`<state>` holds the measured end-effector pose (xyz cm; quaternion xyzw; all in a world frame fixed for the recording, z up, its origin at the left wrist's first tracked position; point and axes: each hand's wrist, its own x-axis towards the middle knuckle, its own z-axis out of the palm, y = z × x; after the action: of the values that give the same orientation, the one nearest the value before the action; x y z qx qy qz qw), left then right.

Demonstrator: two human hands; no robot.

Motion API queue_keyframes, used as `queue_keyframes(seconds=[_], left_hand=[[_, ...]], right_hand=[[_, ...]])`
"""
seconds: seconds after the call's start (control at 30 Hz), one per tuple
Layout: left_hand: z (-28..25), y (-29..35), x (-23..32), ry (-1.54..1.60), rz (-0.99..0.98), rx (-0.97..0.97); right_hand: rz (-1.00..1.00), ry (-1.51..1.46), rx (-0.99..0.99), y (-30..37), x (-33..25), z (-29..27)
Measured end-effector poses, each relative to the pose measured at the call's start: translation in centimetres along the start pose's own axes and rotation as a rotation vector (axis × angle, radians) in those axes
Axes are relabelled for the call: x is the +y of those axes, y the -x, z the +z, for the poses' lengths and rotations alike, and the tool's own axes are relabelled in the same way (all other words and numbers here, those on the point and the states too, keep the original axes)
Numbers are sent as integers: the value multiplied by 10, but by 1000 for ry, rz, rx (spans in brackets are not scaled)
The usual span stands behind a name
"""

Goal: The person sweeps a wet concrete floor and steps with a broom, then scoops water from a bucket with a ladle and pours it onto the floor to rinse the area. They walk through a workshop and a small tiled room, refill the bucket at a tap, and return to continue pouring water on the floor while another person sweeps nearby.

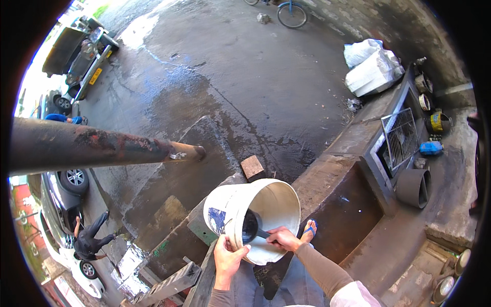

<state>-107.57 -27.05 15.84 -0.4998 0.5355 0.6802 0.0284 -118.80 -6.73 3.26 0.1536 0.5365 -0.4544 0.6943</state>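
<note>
A white plastic bucket (217, 202) with a dark blue label lies tipped in front of me, its mouth turned toward the right. My left hand (228, 260) is closed on the near edge of its rim, thumb across the lip. Inside the mouth is a black tool with a rounded head and a short handle (262, 234), seemingly a dipper; its far part is hidden by shadow and the bucket wall. The fingers of my right hand (284, 239) are wrapped round that handle, just within the bucket's opening.
A rusty pole (102, 146) juts in from the left. Beyond the bucket sits a square block (252, 167). A metal grille (400, 138), white sacks (373, 69) and a blue container (431, 148) lie rightward. At left, a person (92, 240) bends beside parked vehicles (61, 204). Wet concrete (245, 87) stretches ahead.
</note>
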Motion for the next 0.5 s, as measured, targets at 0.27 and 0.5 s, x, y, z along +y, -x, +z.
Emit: queue_keyframes(seconds=[0.27,0.5], left_hand=[[-41,-21,-49,0,20,216],[-87,-43,-64,-7,25,493]], right_hand=[[-86,-228,143,60,-2,-40],[-389,-114,478,35,-41,-67]])
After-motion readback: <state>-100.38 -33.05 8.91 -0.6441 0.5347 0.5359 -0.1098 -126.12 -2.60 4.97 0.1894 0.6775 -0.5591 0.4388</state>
